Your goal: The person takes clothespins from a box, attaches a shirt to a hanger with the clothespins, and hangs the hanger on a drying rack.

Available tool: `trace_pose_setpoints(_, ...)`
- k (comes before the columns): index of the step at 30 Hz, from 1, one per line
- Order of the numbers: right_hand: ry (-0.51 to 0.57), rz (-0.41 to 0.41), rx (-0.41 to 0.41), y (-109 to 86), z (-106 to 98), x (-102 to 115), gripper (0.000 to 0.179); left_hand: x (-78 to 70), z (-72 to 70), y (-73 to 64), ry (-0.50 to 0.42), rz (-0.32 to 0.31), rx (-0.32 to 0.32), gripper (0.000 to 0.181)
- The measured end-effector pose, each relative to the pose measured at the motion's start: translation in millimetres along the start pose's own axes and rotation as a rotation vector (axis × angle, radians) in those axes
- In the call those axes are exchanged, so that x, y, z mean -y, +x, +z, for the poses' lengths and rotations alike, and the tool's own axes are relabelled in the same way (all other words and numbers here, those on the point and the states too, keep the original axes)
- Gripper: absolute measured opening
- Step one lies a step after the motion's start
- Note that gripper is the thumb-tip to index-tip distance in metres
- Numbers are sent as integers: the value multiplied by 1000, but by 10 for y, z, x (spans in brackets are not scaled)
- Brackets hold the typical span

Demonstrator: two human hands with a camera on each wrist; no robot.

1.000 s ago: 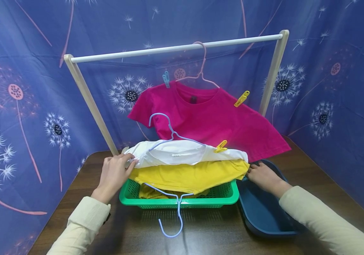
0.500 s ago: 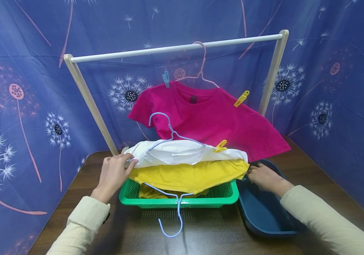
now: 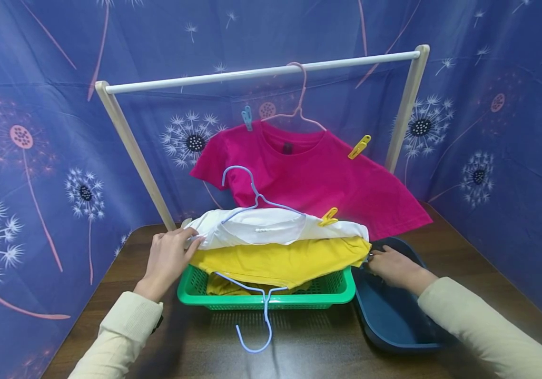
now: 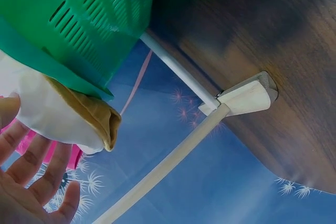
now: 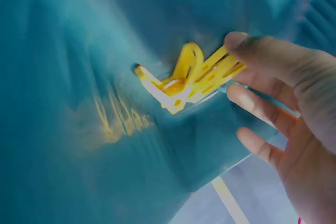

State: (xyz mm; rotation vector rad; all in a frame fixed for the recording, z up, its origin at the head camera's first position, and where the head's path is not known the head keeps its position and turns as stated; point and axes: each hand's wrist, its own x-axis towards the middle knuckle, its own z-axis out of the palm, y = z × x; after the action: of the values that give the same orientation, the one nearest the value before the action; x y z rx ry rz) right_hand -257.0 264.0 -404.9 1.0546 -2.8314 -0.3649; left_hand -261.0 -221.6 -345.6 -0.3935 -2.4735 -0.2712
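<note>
My left hand [image 3: 168, 258] pinches the left sleeve of a white T-shirt [image 3: 211, 226], its thumb on the cloth in the left wrist view. A blue hanger [image 3: 257, 200] sits in this shirt's neck, and a yellow clothespin [image 3: 329, 217] grips its right shoulder. Beneath lies a yellow T-shirt [image 3: 280, 258] on a second blue hanger [image 3: 267, 310], over a green basket [image 3: 271, 300]. My right hand [image 3: 396, 267] reaches into a dark blue tray [image 3: 394, 323]. In the right wrist view its thumb and index finger pinch the end of a yellow clothespin [image 5: 220, 72].
Behind, a rack's white bar [image 3: 195, 80] carries a magenta T-shirt [image 3: 299, 173] on a pink hanger [image 3: 301, 100], with a blue clothespin [image 3: 247, 118] and a yellow one on its shoulders. Wooden uprights [image 3: 130, 142] flank it on the brown table [image 3: 195, 342].
The right hand has shifted slightly within the tray, its fingertips now showing near a small light-coloured bit beside the yellow sleeve. The left hand keeps its hold on the white sleeve.
</note>
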Motion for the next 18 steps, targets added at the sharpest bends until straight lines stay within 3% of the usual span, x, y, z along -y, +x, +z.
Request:
trace_pose_setpoints(4,54,18,27,-14,-53,2,29,17,8,-1,-5,1,-8,22)
trace_pose_setpoints(10,122,13,-12,-40,-141,7,28,41,5,-5,-4,-6,-5,21)
trace_pose_setpoints(18,140,48,-10,-82,-316,38,32,64,9,-14,-6,-3,-15,20)
